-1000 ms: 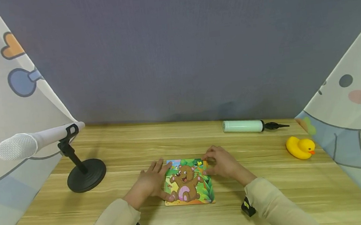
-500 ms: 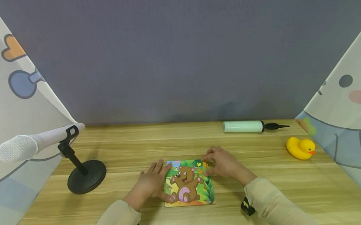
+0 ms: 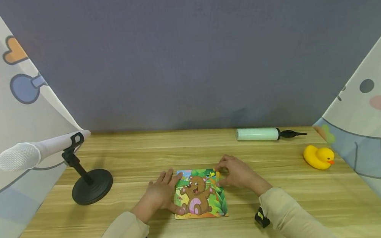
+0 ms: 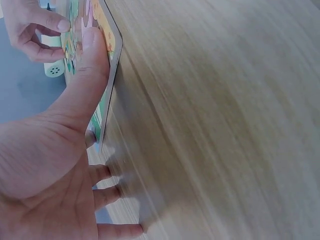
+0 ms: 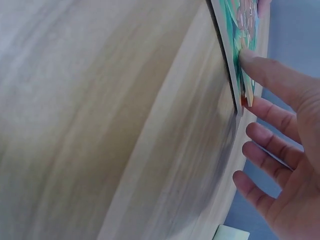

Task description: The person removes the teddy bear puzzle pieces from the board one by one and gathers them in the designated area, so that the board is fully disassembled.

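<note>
A square bear jigsaw puzzle [image 3: 198, 198] lies flat on the wooden table in the head view. My left hand [image 3: 161, 195] spreads along its left side, thumb [image 4: 92, 50] resting on the near left corner, and the other fingers reach the far left corner and the table. At the far right corner my right hand [image 3: 236, 173] pinches a puzzle piece [image 5: 249, 92] between thumb and index finger. In the right wrist view that piece stands tilted a little above the puzzle's frame, and the remaining fingers are off the puzzle, loosely bent.
A white microphone [image 3: 38, 149] on a black round-based stand [image 3: 92, 186] stands at the left. Near the back wall lies a pale green hand pump [image 3: 257, 134] with a black nozzle. The yellow rubber duck [image 3: 319, 157] sits at the right edge of the table [image 3: 165, 148].
Both hands and the puzzle keep practically the same places over the last second; the whole head view shifts only very slightly.
</note>
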{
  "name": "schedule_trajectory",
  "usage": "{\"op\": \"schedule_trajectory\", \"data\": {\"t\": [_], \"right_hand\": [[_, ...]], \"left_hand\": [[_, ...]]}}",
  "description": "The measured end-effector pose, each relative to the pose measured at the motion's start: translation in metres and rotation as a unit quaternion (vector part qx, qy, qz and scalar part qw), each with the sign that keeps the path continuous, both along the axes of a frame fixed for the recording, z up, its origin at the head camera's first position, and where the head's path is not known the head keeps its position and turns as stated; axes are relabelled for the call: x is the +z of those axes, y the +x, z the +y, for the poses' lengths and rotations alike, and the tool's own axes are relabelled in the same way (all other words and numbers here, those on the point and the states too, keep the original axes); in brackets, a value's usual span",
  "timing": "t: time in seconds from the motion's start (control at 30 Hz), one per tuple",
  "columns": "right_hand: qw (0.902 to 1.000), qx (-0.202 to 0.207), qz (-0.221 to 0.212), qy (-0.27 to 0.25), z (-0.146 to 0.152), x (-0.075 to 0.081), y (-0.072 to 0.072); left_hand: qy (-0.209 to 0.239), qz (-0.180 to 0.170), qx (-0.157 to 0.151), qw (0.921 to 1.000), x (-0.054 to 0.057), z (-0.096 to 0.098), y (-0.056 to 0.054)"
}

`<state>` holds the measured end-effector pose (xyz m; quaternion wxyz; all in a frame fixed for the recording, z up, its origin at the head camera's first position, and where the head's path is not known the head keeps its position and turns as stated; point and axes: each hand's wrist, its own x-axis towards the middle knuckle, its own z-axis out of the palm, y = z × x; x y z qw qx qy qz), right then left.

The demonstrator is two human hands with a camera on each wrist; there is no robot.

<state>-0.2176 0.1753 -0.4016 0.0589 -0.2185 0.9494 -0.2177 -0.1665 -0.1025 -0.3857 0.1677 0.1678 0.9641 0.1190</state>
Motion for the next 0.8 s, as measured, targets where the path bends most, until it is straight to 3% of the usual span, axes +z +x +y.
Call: {"op": "schedule_trajectory", "data": {"t": [0.27, 0.5, 0.8], "right_hand": [[0.9974, 0.048, 0.046, 0.028, 0.005, 0.002, 0.0], [0.9961, 0.076, 0.044, 0.011, 0.018, 0.005, -0.002], [0.9975, 0.062, 0.031, -0.012, 0.051, 0.02, -0.003]], "left_hand": [[-0.018, 0.006, -0.001, 0.9998, -0.004, 0.001, -0.002], [-0.029, 0.012, -0.002, 0.9995, -0.002, 0.001, -0.001], [-0.038, 0.009, -0.002, 0.9992, 0.0, 0.002, -0.001]]}}
